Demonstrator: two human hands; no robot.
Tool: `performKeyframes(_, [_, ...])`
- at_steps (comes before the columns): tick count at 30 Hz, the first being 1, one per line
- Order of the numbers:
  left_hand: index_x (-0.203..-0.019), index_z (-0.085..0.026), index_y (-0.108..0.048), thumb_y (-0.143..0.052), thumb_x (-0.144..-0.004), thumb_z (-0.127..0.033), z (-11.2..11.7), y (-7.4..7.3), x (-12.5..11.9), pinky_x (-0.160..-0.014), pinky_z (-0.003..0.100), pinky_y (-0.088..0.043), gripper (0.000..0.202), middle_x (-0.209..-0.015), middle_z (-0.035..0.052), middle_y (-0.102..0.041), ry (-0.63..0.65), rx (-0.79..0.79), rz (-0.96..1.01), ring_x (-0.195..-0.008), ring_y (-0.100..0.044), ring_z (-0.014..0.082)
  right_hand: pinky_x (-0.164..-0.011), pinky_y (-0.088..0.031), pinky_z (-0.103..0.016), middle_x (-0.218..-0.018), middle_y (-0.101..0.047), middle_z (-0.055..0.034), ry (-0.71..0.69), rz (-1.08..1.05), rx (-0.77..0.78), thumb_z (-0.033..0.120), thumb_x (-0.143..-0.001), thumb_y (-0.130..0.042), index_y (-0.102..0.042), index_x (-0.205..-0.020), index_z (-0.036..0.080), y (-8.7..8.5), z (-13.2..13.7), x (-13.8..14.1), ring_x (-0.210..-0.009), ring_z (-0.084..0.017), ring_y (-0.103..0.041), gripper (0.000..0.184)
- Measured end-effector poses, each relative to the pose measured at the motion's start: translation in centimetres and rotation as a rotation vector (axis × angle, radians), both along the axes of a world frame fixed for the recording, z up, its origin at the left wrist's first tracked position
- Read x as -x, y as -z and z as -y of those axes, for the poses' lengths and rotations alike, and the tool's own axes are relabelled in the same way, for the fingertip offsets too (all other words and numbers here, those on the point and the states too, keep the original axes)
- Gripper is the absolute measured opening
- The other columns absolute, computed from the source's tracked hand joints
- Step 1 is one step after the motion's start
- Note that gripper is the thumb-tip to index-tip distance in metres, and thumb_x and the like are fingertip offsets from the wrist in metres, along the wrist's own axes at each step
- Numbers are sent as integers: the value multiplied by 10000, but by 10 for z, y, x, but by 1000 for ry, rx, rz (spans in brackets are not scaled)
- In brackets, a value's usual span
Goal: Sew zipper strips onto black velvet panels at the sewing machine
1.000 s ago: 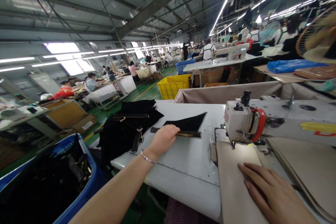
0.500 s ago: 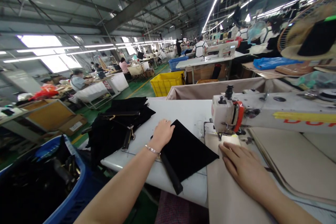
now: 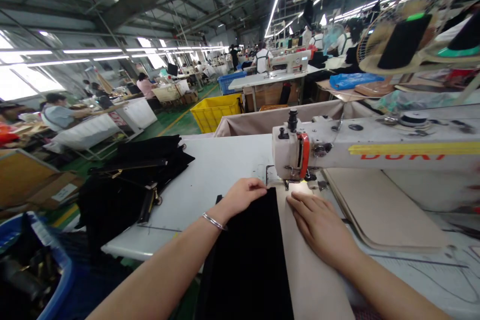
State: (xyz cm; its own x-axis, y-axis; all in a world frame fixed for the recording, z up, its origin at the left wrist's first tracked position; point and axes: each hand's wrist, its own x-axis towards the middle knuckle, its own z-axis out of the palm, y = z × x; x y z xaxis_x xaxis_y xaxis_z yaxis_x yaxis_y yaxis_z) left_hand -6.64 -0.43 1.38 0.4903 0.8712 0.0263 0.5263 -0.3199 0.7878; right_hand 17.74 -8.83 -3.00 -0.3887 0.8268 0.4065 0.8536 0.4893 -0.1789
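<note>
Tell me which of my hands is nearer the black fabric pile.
Left. Your left hand is right of the pile, holding the black panel; your right hand is farther right, on the beige panel.

White table (image 3: 225, 160), sewing machine (image 3: 375, 135), beige panel (image 3: 315, 280), black cloth pile (image 3: 120, 187)

A sewing workshop, shown by the sewing machine (image 3: 375, 145), thread cones (image 3: 405, 42) and rows of workstations (image 3: 165, 92).

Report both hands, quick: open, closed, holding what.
Left hand: closed, thumb and fingers pinching the black fabric near its far edge.
Right hand: open, palm down on the beige panel, not gripping it.
</note>
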Motion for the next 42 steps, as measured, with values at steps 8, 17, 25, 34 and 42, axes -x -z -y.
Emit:
performKeyframes(8, [-796, -150, -677, -648, -782, -267, -7, 19, -57, -609, 253, -417, 121, -744, 39, -679, -110, -114, -165, -676, -602, 164, -1031, -353, -447, -1345, -539, -84, 20, -29, 6, 333, -977, -411, -477, -1354, 207, 1, -1, 0, -1225, -247, -480, 403])
performKeyframes(17, [-779, -167, -672, -627, -792, -226, -12, 18, -64, -636, 267, -427, 75, -764, 39, -692, -117, -210, -228, -692, -614, 174, -1017, -364, -450, -1354, -534, -102, 35, -28, 9, 362, -971, -423, -458, -1386, 193, 2, -3, 0, -1232, -261, -478, 449])
performKeyframes(25, [-888, -158, -657, -629, -830, -219, -4, 12, -62, -799, 318, -492, 89, -907, 68, -680, -115, -309, -259, -867, -631, 210, -1018, -361, -452, -1355, -529, -96, 44, -20, 29, 374, -965, -438, -453, -1386, 193, 0, -2, 1, -1237, -258, -464, 458])
performKeyframes(34, [-1244, -143, -538, -513, -945, -203, 33, 19, -47, -1161, 391, -331, 305, -1337, 91, -547, 228, -525, -375, -1302, -453, 201, -1029, -374, -463, -1337, -538, -84, 46, -32, 19, 356, -951, -458, -504, -1336, 229, 1, -2, 0, -1223, -260, -483, 408])
performKeyframes(42, [-1264, -163, -540, -502, -951, -206, 28, 26, -47, -1185, 396, -299, 319, -1335, 72, -553, 215, -521, -368, -1310, -447, 191, -1022, -397, -458, -1323, -549, -95, 58, -35, 9, 359, -942, -471, -507, -1335, 218, 4, -5, 1, -1207, -261, -499, 419])
